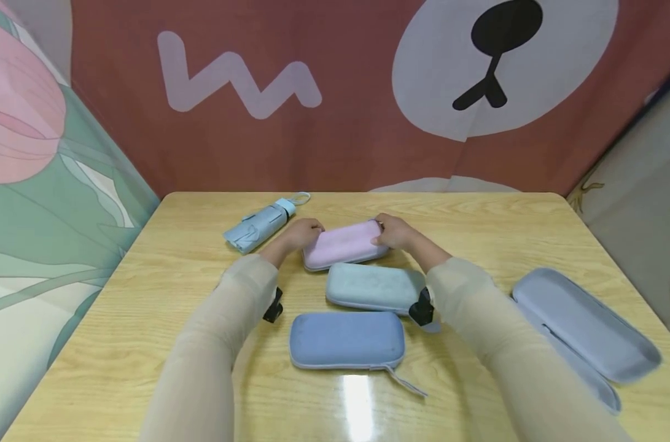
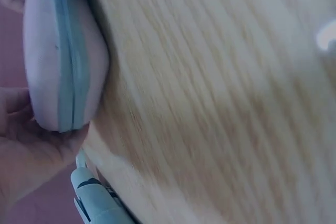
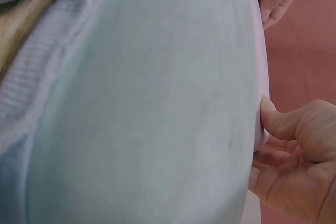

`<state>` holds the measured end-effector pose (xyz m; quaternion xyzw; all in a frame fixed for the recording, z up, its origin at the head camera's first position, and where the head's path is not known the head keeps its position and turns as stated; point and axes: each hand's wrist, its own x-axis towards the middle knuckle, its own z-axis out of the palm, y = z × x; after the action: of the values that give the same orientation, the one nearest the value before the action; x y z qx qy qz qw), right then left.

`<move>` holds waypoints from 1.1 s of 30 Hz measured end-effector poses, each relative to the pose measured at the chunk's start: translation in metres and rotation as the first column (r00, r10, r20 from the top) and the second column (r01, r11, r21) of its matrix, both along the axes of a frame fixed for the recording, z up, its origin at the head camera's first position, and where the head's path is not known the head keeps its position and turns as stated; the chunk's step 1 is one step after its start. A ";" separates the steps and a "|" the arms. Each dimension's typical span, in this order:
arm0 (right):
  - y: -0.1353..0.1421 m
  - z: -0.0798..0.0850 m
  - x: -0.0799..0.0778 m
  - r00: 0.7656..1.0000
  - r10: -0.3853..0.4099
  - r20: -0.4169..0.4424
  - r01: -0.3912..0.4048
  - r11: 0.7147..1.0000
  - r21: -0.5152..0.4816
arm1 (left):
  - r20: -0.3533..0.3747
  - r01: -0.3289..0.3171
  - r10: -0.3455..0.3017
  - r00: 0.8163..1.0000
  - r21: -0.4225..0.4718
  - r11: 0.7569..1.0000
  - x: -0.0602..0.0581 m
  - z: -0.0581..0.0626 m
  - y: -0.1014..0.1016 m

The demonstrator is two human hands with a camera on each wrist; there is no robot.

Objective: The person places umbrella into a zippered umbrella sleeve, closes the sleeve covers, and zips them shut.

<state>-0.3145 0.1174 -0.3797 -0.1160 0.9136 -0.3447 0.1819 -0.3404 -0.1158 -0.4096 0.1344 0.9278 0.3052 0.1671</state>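
A pink zippered case [image 1: 342,244] with a blue-grey zip edge lies toward the back of the table, slightly angled. My left hand [image 1: 305,232] grips its left end; in the left wrist view the fingers [image 2: 50,148] curl round that end. At the other end, my right hand [image 1: 395,232] pinches the case, its thumb on the side in the right wrist view. Just in front lies a mint green zippered case [image 1: 373,286], which fills much of the right wrist view [image 3: 152,98]. A blue zippered case [image 1: 346,339] with a cord pull lies nearest me.
Behind my left hand rests a folded light blue umbrella [image 1: 261,224] with a wrist loop. To the right, an open grey-blue case [image 1: 586,325] lies with its lid spread. The wooden table [image 1: 163,307] ends at a brown patterned curtain [image 1: 346,153].
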 end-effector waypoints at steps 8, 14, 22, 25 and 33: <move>-0.004 -0.004 0.002 0.997 0.072 0.027 -0.072 0.997 -0.009 | 0.035 0.093 -0.095 0.995 0.057 0.994 -0.047 -0.057 0.001; -0.012 -0.002 0.004 0.995 0.095 0.032 -0.096 0.995 0.031 | 0.082 0.099 -0.101 0.992 0.029 0.995 -0.007 -0.007 0.013; -0.006 -0.001 0.006 0.994 0.106 0.030 -0.106 0.994 -0.003 | 0.127 0.021 -0.034 0.991 0.103 0.994 0.016 0.015 0.006; -0.005 -0.001 0.008 0.993 0.110 0.030 -0.110 0.994 -0.007 | 0.118 -0.021 0.006 0.993 0.124 0.992 0.019 0.015 0.005; -0.003 -0.002 0.006 0.982 0.185 0.022 -0.185 0.983 -0.009 | 0.019 0.033 -0.035 0.999 0.129 0.991 -0.025 -0.044 -0.009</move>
<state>-0.3083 0.1147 -0.3822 -0.1972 0.8955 -0.3307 0.2233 -0.3650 -0.1248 -0.4533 0.1573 0.9020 0.3629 0.1732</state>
